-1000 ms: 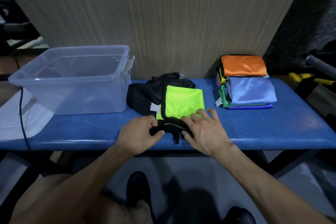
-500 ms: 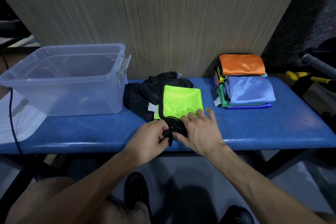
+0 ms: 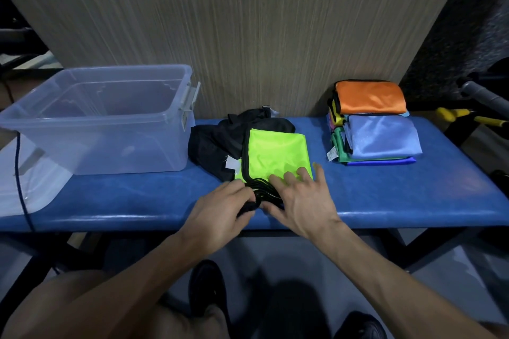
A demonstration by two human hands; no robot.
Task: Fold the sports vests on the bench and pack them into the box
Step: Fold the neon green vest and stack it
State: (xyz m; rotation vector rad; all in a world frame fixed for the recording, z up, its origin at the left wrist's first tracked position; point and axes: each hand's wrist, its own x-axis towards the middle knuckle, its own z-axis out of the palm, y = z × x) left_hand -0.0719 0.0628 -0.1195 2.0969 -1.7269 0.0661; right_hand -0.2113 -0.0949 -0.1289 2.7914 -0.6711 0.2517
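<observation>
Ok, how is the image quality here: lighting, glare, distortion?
Head view: dim overall, the floor in shadow; soft glare along the bench front edge; wide-angle bending curves the bench and box; the green vest and hands stay fairly sharp.

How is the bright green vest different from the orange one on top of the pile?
The green vest lies near the middle of the bench, overlapping a black cloth; the orange vest tops a stack of folded vests on the right. The left hand grips the green vest's black edging and the right hand presses on it; nothing touches the orange vest. Both are shiny, folded and outside the box.
</observation>
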